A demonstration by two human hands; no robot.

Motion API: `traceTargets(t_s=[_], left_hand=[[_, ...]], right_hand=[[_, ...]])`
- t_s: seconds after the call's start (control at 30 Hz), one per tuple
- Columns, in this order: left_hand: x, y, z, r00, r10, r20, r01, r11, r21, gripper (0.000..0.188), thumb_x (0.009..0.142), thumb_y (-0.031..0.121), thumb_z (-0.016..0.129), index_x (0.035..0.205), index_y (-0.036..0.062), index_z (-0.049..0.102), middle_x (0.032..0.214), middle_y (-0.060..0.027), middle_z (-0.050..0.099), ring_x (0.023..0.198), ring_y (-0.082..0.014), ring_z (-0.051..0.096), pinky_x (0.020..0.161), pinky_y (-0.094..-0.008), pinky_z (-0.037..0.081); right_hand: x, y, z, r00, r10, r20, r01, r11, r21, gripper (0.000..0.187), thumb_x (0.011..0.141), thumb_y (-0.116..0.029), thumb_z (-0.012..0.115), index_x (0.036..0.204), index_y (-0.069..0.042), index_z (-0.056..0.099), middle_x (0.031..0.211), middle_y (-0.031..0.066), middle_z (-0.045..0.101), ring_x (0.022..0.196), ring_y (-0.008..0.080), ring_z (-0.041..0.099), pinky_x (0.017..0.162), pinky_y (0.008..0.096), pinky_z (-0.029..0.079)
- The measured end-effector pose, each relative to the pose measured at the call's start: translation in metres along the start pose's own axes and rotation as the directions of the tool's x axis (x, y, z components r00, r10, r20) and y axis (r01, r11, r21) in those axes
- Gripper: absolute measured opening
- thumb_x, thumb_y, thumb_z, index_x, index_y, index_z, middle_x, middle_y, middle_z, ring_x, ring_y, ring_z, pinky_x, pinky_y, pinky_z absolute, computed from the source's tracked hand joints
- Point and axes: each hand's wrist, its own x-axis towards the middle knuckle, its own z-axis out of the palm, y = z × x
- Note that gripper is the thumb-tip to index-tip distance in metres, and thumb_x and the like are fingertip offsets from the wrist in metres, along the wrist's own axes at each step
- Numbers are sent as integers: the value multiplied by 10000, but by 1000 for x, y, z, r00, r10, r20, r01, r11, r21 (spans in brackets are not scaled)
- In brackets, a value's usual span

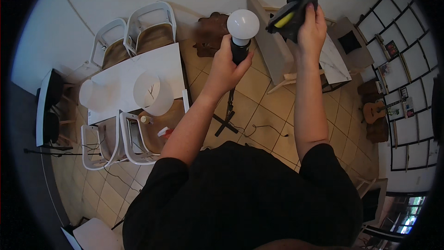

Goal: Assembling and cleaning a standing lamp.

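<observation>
My left hand (225, 69) is closed around the black socket (240, 53) of a floor lamp. A round white bulb (243, 24) sits upright in that socket, bare of any shade. Below it, a thin dark pole runs down to a black crossed foot (225, 125) on the floor. Up and to the right, my right hand (312, 34) grips a dark grey cloth (296, 11), bunched up, with a yellow-green patch showing. The cloth is held apart from the bulb. Some of the right fingers are hidden behind the cloth.
A white table (118, 71) with white chairs (152, 23) stands at left, and a white drum-shaped shade (152, 95) is at its near edge. A cable (268, 127) lies on the tiles. At right are a beige bench (273, 41), a marble-topped table (334, 60) and a guitar (373, 111).
</observation>
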Motion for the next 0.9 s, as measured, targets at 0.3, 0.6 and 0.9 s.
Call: traceTargets(t_s=[0.3, 0.6, 0.9], left_hand=[[5, 3, 11, 999, -7, -45, 9, 999, 33, 441, 884, 149, 743, 1182, -8, 458, 916, -211, 676, 833, -350, 695, 746, -380, 534], [2, 0, 19, 998, 25, -60, -22, 998, 56, 392, 892, 122, 745, 1160, -5, 489, 940, -128, 674, 850, -208, 664, 763, -335, 519], [2, 2, 30, 997, 3, -81, -3, 1000, 7, 354, 920, 81, 742, 1180, 21, 510, 1029, -33, 599, 921, -118, 586, 845, -272, 488]], right_hand=[[14, 71, -57, 701, 660, 270, -674, 490, 552, 338, 1022, -251, 595, 1276, -29, 616, 1205, 119, 677, 1076, 261, 671, 947, 436, 548], [-42, 149, -135, 671, 625, 399, -725, 443, 527, 392, 1009, -270, 598, 1290, 4, 605, 1250, 160, 668, 1132, 299, 660, 1027, 452, 529], [-95, 172, -150, 709, 690, 146, -424, 252, 870, 385, 1039, -329, 488, 1296, -61, 589, 1308, 127, 621, 1272, 297, 557, 1143, 499, 419]])
